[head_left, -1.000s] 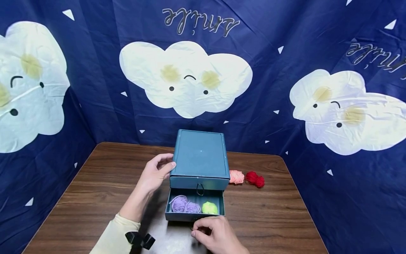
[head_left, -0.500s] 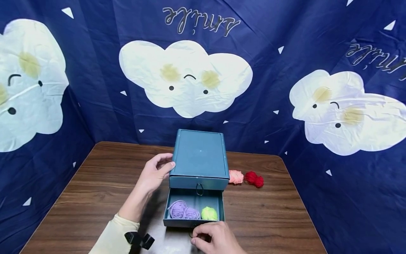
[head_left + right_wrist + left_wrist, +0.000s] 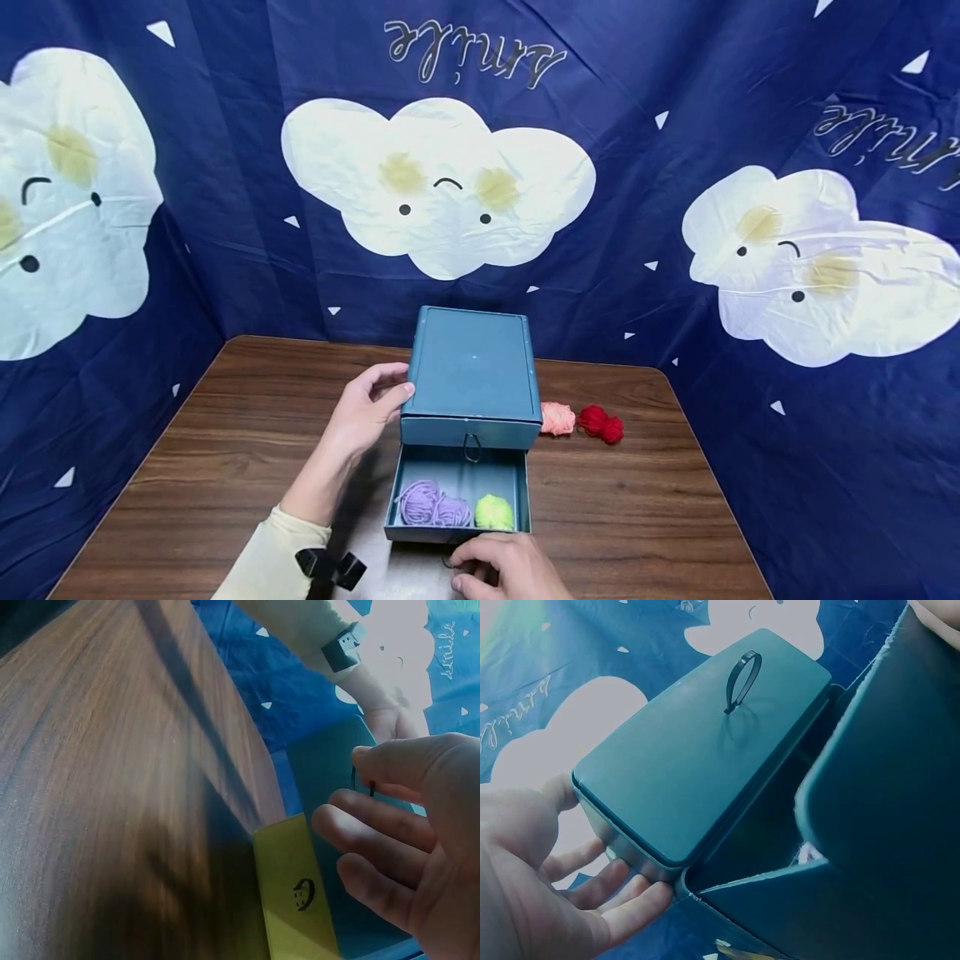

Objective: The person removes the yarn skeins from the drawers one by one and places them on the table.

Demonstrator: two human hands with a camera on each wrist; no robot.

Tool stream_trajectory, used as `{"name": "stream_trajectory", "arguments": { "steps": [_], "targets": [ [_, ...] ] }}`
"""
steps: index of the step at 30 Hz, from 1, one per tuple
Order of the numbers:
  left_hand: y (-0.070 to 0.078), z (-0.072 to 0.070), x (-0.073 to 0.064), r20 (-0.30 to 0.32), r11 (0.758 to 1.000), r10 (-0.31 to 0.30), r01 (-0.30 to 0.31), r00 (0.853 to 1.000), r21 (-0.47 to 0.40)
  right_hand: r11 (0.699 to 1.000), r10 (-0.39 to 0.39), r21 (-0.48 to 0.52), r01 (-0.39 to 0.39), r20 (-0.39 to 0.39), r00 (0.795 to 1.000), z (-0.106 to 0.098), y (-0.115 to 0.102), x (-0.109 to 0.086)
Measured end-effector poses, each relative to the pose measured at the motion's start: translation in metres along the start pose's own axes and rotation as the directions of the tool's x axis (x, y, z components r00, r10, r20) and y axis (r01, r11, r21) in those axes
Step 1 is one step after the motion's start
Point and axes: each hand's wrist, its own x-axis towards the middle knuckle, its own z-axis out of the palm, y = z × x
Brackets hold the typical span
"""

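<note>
A teal two-drawer box (image 3: 474,358) stands on the table with its lower drawer (image 3: 465,468) pulled out. Inside that drawer lie a purple yarn skein (image 3: 431,504) and a yellow-green yarn ball (image 3: 493,512). My left hand (image 3: 367,408) rests against the box's left side, thumb at the top edge; in the left wrist view its fingers (image 3: 637,907) touch the side wall. At the drawer front my right hand (image 3: 510,568) pinches a thin black loop handle (image 3: 373,787) between thumb and finger. The upper drawer stays closed, its loop (image 3: 731,682) hanging free.
Right of the box lie a pink yarn skein (image 3: 557,418) and a red yarn skein (image 3: 600,424). A yellow panel (image 3: 292,885) with a black mark shows beside the teal front in the right wrist view. Blue cloud-print cloth (image 3: 630,250) encloses the wooden table (image 3: 630,517).
The lower drawer has slid farther out toward me, carrying the purple and yellow-green yarn. My right hand moved back with it. My left hand has stayed on the box.
</note>
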Motion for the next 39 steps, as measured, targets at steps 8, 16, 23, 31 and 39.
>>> {"name": "stream_trajectory", "arguments": {
  "steps": [8, 16, 23, 31, 39],
  "targets": [
    [-0.001, 0.0, 0.001, 0.001, 1.0, -0.003, 0.003, 1.0, -0.003, 0.998, 0.032, 0.059, -0.031, -0.011, 0.999, -0.008, -0.012, -0.005],
    [0.005, -0.001, 0.0, 0.007, 1.0, 0.013, -0.013, 1.0, 0.005, 0.999, -0.049, -0.008, 0.048, -0.1, 0.994, -0.025, -0.03, -0.006],
    [0.002, -0.001, 0.002, 0.002, 1.0, 0.016, -0.016, 1.0, 0.01, 0.974, -0.195, -0.161, 0.157, -0.255, 0.947, -0.036, -0.03, -0.004],
    [0.001, 0.0, 0.004, 0.005, 1.0, 0.016, -0.016, 1.0, 0.013, 0.976, -0.169, -0.188, 0.11, -0.333, 0.927, -0.054, -0.022, 0.002],
    [0.0, 0.0, 0.004, 0.0, 1.0, 0.011, -0.011, 1.0, 0.015, 0.972, -0.14, -0.225, 0.06, -0.361, 0.922, -0.061, -0.009, 0.01]
  ]
}}
